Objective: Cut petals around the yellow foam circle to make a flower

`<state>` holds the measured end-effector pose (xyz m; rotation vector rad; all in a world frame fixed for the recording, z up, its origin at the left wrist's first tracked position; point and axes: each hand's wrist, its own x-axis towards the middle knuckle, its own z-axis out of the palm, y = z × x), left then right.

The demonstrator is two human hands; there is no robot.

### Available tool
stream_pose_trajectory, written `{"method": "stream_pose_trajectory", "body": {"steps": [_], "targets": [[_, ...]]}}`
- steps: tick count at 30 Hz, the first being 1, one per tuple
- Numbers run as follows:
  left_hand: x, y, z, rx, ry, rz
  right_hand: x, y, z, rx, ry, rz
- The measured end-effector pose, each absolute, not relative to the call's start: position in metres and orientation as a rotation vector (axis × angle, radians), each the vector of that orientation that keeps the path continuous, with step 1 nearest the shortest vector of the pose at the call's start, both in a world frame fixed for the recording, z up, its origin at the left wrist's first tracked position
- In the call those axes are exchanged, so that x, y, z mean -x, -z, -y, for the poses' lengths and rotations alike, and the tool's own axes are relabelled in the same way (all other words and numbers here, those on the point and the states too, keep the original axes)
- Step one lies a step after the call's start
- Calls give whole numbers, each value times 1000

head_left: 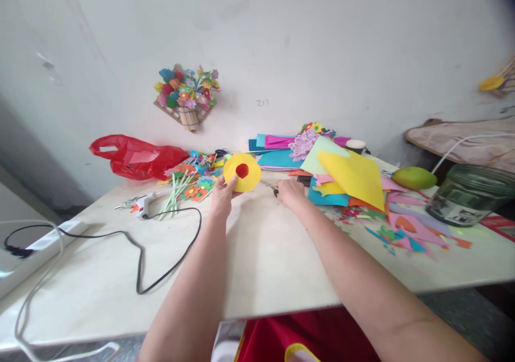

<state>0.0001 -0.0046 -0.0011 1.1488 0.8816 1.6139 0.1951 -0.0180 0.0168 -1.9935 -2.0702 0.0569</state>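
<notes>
In the middle of the head view, my left hand [223, 191] pinches a round yellow sheet piece [252, 175], thumb in front and fingers behind. A smaller dark red piece [242, 169] shows at its centre, with the thumb tip close to it. My right hand [291, 191] is closed around a pair of scissors [276, 191]. Their blades point left toward the yellow piece's right edge; whether they touch it I cannot tell. My right fingers cover most of the handles.
Left lie a hot glue gun [144, 206] with its black cord, pale green sticks [175, 193], foam flowers and a red plastic bag [142, 158]. Right are coloured sheets [354, 174], scraps [418, 228], a green fruit [414, 178] and a glass jar [462, 198]. A power strip [40, 249] stands far left.
</notes>
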Motion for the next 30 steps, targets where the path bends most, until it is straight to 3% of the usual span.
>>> {"method": "stream_pose_trajectory", "body": {"steps": [5,12,21,30], "targets": [[-6,5,4,-1090,-1592,-826,-197,-14,13,1836,-144,1707],[-10,3,9,-994,-1560,-780,-184,-12,7,1225,-927,1117],[-18,4,11,-1007,-1473,-799,-179,-10,6,1035,-991,958],[-12,-2,20,-1248,-1400,-860,-186,-8,5,974,-964,1184]]}}
